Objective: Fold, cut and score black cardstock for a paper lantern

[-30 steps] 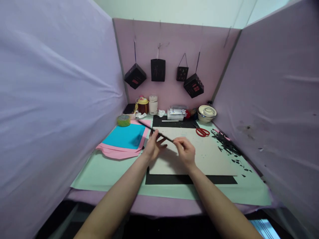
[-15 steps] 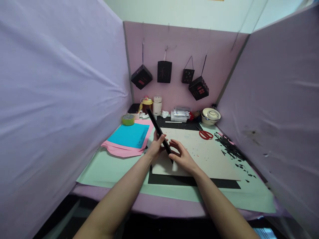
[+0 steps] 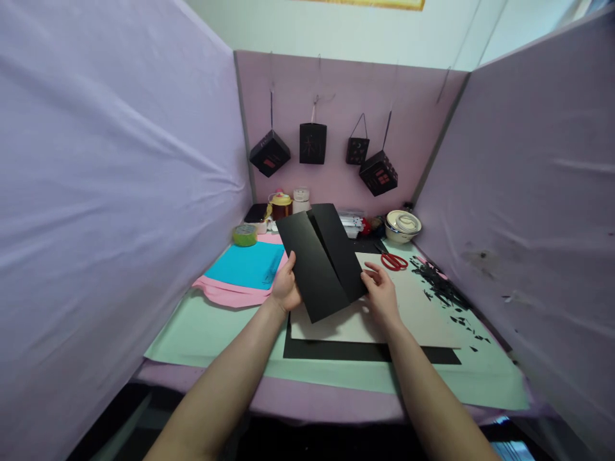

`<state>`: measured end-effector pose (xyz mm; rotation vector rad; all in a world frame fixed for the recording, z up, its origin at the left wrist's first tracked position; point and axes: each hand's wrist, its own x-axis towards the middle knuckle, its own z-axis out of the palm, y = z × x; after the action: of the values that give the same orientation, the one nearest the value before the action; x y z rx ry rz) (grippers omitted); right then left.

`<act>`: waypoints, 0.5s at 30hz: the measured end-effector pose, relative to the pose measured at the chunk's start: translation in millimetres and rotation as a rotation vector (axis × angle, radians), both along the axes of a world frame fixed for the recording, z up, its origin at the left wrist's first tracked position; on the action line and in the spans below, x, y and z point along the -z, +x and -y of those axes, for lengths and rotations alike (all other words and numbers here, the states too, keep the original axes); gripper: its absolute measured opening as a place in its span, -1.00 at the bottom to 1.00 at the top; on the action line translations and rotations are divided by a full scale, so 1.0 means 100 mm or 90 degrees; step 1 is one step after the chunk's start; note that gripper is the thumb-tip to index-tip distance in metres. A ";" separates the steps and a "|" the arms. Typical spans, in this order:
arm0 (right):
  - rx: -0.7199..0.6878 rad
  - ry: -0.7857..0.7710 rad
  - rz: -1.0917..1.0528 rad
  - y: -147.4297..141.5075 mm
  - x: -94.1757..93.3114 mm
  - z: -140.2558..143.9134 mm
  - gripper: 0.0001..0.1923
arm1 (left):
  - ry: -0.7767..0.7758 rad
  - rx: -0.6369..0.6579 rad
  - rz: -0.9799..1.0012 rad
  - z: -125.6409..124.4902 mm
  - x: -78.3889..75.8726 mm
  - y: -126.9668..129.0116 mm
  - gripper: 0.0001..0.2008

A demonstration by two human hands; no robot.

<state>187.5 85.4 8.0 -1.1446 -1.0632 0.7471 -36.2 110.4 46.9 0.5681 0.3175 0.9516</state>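
Both hands hold a folded sheet of black card [image 3: 312, 266], tilted above a pale board [image 3: 418, 307]. Its two flaps nearly meet along a slanting gap that widens toward the top. My left hand [image 3: 287, 286] grips the card's left edge, thumb in front and fingers hidden behind. At the lower right edge, my right hand [image 3: 381, 291] pinches the card between thumb and fingers. Under the pale board a black sheet [image 3: 336, 350] sticks out along the front.
Red-handled scissors [image 3: 394, 261] lie on the board's far right, beside black paper scraps [image 3: 442, 285]. Blue paper [image 3: 250, 264] rests on pink paper [image 3: 225, 296] at left, near a roll of green tape [image 3: 245, 235]. Black paper lanterns [image 3: 313, 144] hang behind, and a lidded bowl [image 3: 402, 226] stands back right.
The black card has turned from edge-on to face me, showing its two flaps. My right hand has moved right to the card's right edge, and my left hand has shifted slightly left.
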 end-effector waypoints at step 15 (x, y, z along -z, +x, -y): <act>-0.073 -0.031 0.290 -0.10 0.08 0.02 -0.15 | 0.050 0.028 0.006 0.03 0.00 0.01 -0.38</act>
<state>177.8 82.9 0.1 -1.3410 -1.5080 0.6163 -35.3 107.7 47.0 0.6400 0.2599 0.9274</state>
